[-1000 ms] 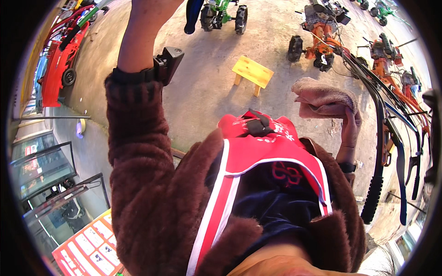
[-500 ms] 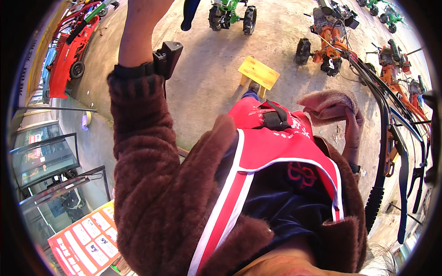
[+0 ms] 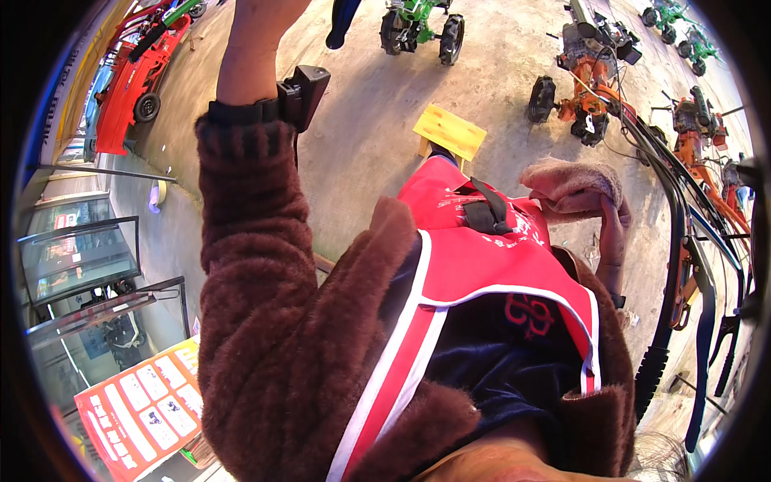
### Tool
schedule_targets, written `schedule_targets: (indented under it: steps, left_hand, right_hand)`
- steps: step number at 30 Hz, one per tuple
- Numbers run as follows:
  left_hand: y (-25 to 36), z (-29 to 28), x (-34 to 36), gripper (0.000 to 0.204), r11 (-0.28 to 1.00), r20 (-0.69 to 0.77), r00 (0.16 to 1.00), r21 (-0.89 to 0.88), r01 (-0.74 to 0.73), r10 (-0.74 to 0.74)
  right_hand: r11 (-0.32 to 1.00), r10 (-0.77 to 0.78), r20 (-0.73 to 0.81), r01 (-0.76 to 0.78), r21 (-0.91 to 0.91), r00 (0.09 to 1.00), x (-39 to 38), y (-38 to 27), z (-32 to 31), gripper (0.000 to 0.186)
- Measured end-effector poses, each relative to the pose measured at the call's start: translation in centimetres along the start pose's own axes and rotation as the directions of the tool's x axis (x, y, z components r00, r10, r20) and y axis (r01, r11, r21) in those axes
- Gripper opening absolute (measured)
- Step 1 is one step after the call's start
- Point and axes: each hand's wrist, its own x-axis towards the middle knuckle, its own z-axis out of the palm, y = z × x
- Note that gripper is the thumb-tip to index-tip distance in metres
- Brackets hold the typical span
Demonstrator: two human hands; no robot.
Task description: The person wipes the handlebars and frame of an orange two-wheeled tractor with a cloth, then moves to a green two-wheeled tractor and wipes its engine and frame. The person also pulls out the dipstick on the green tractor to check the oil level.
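My left arm in a brown furry sleeve reaches up to the top edge, a black strap with a dark block at its wrist. Only the wrist and heel of my left hand (image 3: 265, 18) show; the fingers are cut off by the frame. Just right of it hangs the end of a dark blue handle grip (image 3: 344, 22), and I cannot tell whether the hand touches its machine. Low on the right, beside my red apron (image 3: 494, 257), my right hand (image 3: 612, 229) is closed on a bunched pinkish-brown cloth (image 3: 566, 186).
A yellow wooden stool (image 3: 450, 131) stands on the concrete floor ahead. Beyond it is a green wheeled machine (image 3: 419, 30). Orange tillers (image 3: 590, 76) with long black handlebars (image 3: 662, 321) line the right. A red machine (image 3: 136, 96), glass panels (image 3: 80, 257) and a red-and-white board (image 3: 144, 406) are on the left.
The view has shifted slightly, so the machines sit further right and lower. My left wrist appears a little further right; my right hand keeps hold of the cloth.
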Motion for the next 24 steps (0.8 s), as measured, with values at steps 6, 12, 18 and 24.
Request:
schedule_targets:
  steps: [6, 12, 18, 24]
  left_hand:
    - [0.1, 0.0, -0.1, 0.018, 0.997, -0.02, 0.998, 0.052, -0.051, 0.052]
    - [0.2, -0.2, -0.1, 0.019, 1.0, 0.027, 1.0, 0.028, -0.006, 0.005]
    - [-0.8, -0.3, 0.3, 0.022, 0.982, 0.03, 0.982, 0.015, -0.189, 0.189]
    - [-2.5, -1.7, 0.5, 0.044, 0.968, 0.077, 0.965, -0.003, -0.249, 0.249]
  right_hand:
    - [0.999, 0.041, 0.024, -0.041, -0.02, 0.999, -0.7, 0.6, 0.1, 0.024]
    - [0.999, 0.042, 0.037, -0.041, -0.005, 0.998, -1.2, 1.8, 0.4, 0.022]
    - [0.996, 0.064, 0.016, -0.065, 0.066, 0.998, -1.2, 3.4, 2.7, 0.02]
    - [0.998, 0.058, 0.105, -0.062, 0.033, 0.993, -0.4, 1.9, 9.1, 0.023]
